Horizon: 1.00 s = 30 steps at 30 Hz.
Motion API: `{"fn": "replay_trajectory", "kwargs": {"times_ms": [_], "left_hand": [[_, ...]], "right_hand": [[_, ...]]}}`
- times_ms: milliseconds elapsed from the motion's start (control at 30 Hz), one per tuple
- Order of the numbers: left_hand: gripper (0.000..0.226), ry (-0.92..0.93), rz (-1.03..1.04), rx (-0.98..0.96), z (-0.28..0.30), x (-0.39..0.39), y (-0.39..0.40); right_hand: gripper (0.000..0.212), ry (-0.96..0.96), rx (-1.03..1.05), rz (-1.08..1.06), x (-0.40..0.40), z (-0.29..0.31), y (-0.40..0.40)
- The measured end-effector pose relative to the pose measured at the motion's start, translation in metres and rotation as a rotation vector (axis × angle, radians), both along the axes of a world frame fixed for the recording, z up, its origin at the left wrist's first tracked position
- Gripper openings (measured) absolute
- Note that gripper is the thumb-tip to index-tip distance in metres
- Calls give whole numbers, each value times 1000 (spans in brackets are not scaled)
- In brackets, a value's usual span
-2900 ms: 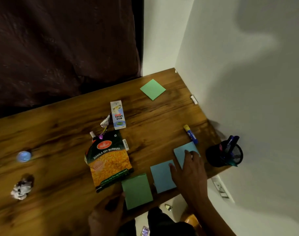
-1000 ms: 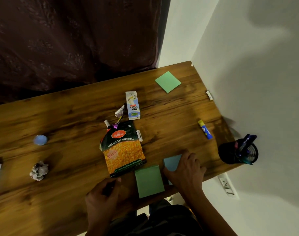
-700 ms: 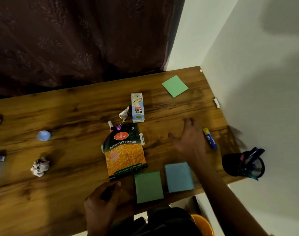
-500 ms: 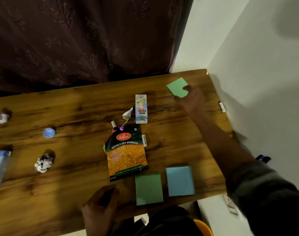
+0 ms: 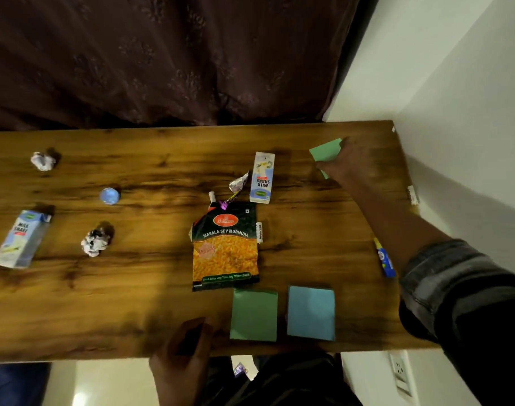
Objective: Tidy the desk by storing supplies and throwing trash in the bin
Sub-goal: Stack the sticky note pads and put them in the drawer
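Observation:
My right hand (image 5: 353, 167) reaches to the desk's far right corner and pinches a green sticky-note pad (image 5: 325, 150) between thumb and fingers; the hand hides part of the pad. At the front edge my left hand (image 5: 183, 350) rests with loosely curled fingers, holding nothing I can make out. Close to it lie a second green pad (image 5: 254, 315) and a blue pad (image 5: 310, 313), side by side. Trash lies mid-desk: a snack packet (image 5: 225, 247), a milkshake carton (image 5: 262, 178) and a foil wrapper (image 5: 238, 184).
On the left of the wooden desk (image 5: 133, 303) lie another milkshake carton (image 5: 20, 238), two crumpled paper balls (image 5: 95, 241) (image 5: 43, 161) and a blue cap (image 5: 109, 195). A glue stick (image 5: 385, 259) lies by my right sleeve. White walls bound the right side; a dark curtain hangs behind.
My right hand left the blue pads at the front edge, swept to the far right corner and took hold of the green pad. The left hand stayed put.

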<state>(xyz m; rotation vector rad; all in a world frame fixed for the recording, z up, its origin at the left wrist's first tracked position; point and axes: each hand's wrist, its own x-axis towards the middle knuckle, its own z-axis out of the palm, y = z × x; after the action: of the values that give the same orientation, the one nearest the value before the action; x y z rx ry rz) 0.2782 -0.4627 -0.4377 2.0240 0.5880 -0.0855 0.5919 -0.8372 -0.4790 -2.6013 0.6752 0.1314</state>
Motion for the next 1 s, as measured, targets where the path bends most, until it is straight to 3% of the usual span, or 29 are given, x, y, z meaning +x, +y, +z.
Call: {"fn": "replay_trajectory", "kwargs": {"times_ms": [167,267,400,533,667,1000], "left_hand": [[24,-65,33,4,-1,-9,-7],[21,-76,14,-5,5,-12,-11],[15,-75,-21,18,4,-15,-9],[11,-61,-1,-6,2,-17,-9],[7,-53,10,-25,4,-21,-4],[13,-38,66,12,1,-41,15]], "right_hand": [[115,19,7,70,-51,17,34],[118,2,111,164,-106,22,65],[117,-12,241,454,-191,41,109],[118,2,149,782,-250,46,143],[121,39,88,947,-279,35,162],[126,-14,-60,985,-281,12,175]]}}
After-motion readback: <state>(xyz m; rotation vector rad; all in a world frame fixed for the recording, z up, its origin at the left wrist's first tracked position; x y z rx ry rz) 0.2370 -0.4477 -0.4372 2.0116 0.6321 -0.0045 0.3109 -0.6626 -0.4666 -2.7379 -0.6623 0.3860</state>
